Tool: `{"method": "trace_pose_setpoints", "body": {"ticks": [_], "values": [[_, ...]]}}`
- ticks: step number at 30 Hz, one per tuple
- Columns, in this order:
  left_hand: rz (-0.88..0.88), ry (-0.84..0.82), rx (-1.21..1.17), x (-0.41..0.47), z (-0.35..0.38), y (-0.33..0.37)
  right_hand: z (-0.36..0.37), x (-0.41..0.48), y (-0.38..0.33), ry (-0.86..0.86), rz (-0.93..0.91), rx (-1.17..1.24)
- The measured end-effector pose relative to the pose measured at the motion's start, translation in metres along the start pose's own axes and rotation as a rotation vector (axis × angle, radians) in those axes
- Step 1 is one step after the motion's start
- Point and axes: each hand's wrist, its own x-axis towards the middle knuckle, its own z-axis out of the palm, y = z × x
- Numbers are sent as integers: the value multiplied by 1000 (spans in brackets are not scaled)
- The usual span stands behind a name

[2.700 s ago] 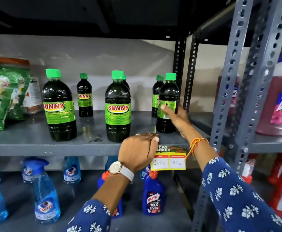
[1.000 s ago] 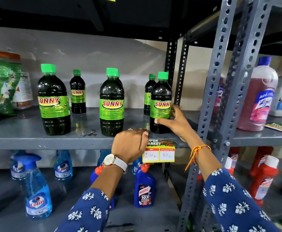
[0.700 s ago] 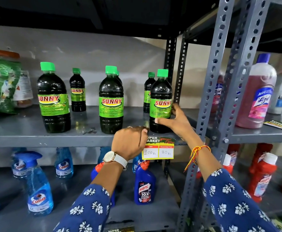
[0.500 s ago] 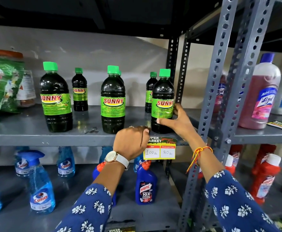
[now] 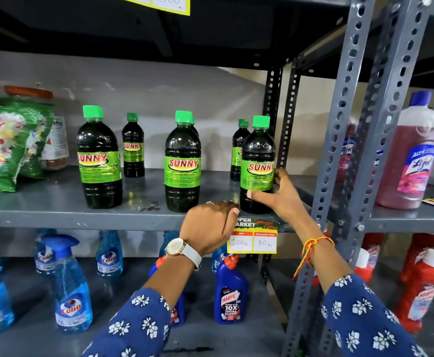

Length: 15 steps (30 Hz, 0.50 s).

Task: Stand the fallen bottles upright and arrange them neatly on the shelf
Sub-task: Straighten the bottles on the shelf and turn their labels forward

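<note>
— Which step is this?
— Tidying, I'd judge: nothing lies fallen. The left hand (image 5: pixel 208 225) curls over the shelf edge (image 5: pixel 82 220); the right hand (image 5: pixel 280 199) clasps the upright Sunny bottle (image 5: pixel 257 166) low down.
— And next?
— Probably lining it up with the middle front bottle (image 5: pixel 182 163), leftward.
— Contents?
— Dark liquid to the necks, capped; a smaller bottle (image 5: pixel 237 148) stands just behind the grip.

The 1 view comes from a wide-angle camera on the person's head, facing the shelf (image 5: pixel 56 215) almost square on, so the underside of the upper shelf (image 5: pixel 210 34) fills the top and the lower shelf (image 5: pixel 30 341) is seen from above. It stands close: both forearms enter from the bottom edge, the left hand (image 5: pixel 208 225) grips the shelf's front lip and the right hand (image 5: pixel 280 199) holds a bottle (image 5: pixel 257 161) on it. The post (image 5: pixel 339 150) at right slants across the frame.
</note>
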Motion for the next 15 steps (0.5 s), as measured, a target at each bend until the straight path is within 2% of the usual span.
{"method": "trace_pose_setpoints", "body": {"ticks": [6,9,10,12,14,15], "values": [[2,-71,0,0,-8,1,2,1,-1,0,2,8],[40,-9,-215,-8,-28,2,1,-1,-2,23,-49,38],[63,93,-258,-15,-39,-4,0,-5,-4,85,-93,75],[54,407,-261,-29,-58,-26,1,-20,-16,264,-248,175],[-105,681,-187,-37,-79,-59,17,-35,-36,349,-443,279],[-231,767,-142,-38,-89,-77,30,-40,-48,325,-488,295]]}}
